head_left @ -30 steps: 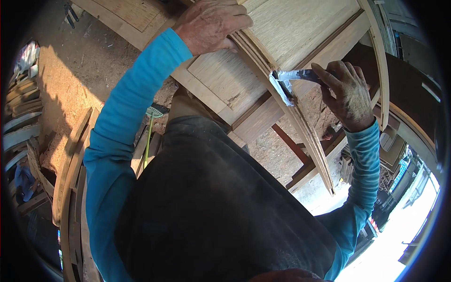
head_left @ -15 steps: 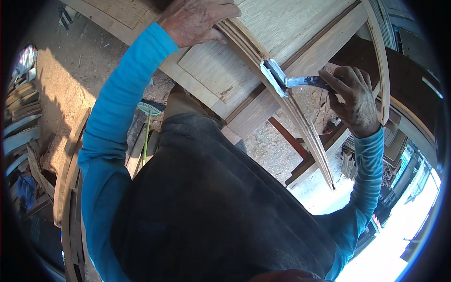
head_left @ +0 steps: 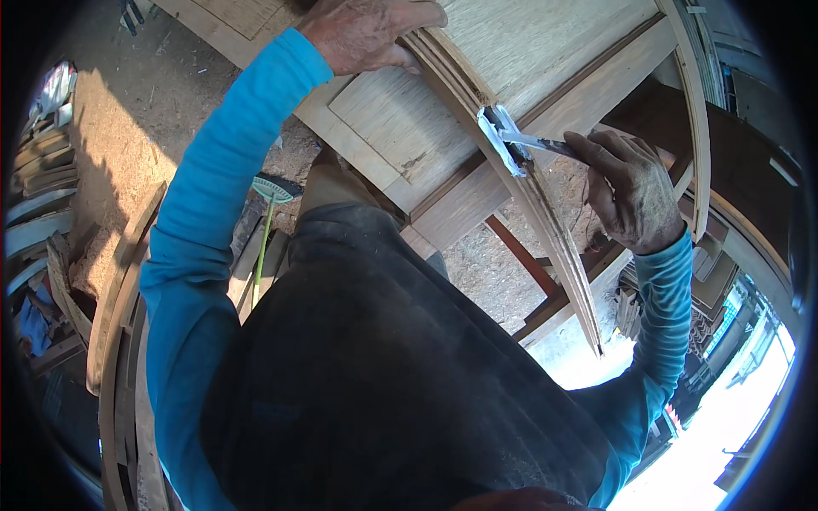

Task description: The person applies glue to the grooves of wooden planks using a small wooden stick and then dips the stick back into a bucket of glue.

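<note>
My left hand [head_left: 371, 34] is closed over the upper end of a curved, layered wooden strip [head_left: 554, 221]. The strip slants from there down to the right, ending in a narrow tip. In my right hand [head_left: 626, 189] is a putty knife [head_left: 538, 142] with a dark handle, pinched between thumb and fingers. Its pale blade reaches left into a white-smeared, flat-sided piece [head_left: 501, 140] on the strip. White paste covers much of that piece; whether it is a separate holder or another blade, I cannot make out.
Under the strip lies a panelled wooden door or frame [head_left: 366, 128]. Another curved wooden piece [head_left: 694, 111] rises at the right. A green-handled rake-like tool [head_left: 271, 194] stands near my legs. Curved boards [head_left: 123, 281] and stacked wood [head_left: 43, 170] lie at the left on the dusty floor.
The putty knife has turned in my right hand, so its blade now shows narrower and edge-on against the white-smeared piece. My left hand keeps its hold on the strip.
</note>
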Motion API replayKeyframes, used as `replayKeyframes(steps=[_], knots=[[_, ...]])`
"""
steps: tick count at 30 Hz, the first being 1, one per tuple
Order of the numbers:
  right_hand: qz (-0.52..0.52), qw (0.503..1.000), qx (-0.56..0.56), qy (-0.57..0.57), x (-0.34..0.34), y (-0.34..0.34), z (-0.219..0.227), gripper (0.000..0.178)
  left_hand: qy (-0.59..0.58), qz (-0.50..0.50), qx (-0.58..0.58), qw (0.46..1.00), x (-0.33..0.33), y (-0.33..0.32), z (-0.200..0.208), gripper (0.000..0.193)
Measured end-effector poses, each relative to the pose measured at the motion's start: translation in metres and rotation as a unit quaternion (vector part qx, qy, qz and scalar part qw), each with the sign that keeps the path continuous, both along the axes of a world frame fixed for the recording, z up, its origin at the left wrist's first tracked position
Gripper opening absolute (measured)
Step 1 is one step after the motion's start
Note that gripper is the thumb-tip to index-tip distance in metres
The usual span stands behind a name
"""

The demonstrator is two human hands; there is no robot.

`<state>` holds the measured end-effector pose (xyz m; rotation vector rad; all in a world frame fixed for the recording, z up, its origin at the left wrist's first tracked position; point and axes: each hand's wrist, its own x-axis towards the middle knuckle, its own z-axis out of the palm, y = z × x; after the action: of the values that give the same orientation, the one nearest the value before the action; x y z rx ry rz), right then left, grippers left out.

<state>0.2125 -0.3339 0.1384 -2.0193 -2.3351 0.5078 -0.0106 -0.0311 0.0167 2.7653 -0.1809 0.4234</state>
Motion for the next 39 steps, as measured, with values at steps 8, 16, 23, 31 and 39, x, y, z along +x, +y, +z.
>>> replayKeyframes(steps=[8, 16, 23, 31, 39], knots=[[-0.106, 0.989, -0.089, 0.055, 0.009, 0.009, -0.013, 0.009, -0.016, 0.001, -0.005, 1.0, -0.001, 0.0, -0.001, 0.057], [-0.067, 0.99, -0.054, 0.112, 0.019, 0.033, -0.03, 0.011, -0.006, 0.009, -0.01, 1.0, -0.002, -0.001, -0.001, 0.055], [-0.072, 0.986, -0.05, 0.141, 0.027, 0.022, -0.013, 0.012, -0.02, 0.005, -0.007, 1.0, 0.0, -0.001, -0.001, 0.055], [-0.137, 0.972, -0.154, 0.117, 0.03, 0.007, -0.019, 0.012, -0.015, 0.003, -0.001, 1.0, 0.0, -0.001, -0.001, 0.056], [-0.15, 0.971, -0.118, 0.145, 0.034, -0.013, -0.022, 0.008, -0.012, -0.001, -0.004, 1.0, 0.002, -0.001, -0.001, 0.055]])
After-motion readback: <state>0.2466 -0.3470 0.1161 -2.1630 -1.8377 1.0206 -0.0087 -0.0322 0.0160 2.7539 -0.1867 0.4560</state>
